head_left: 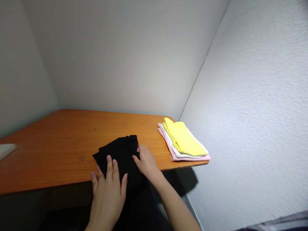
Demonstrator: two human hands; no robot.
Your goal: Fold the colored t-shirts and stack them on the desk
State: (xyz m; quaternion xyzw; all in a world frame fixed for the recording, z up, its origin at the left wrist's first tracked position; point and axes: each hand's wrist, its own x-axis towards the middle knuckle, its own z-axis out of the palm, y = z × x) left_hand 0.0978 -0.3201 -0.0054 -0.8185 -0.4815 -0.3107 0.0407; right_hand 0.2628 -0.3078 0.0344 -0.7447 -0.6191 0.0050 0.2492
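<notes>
A black garment (120,154) lies folded near the front edge of an orange wooden table (60,144), with part of it hanging over the edge. My left hand (108,189) rests flat on its near side, fingers stretched out and slightly apart. My right hand (145,162) lies on the garment's right edge with the fingers bent down onto the cloth. I cannot make out whether they pinch it.
A stack of folded cloths, yellow (184,138) on top of white and pink (175,157), sits at the table's right end against the textured wall (252,112). A pale object (6,149) pokes in at the left edge.
</notes>
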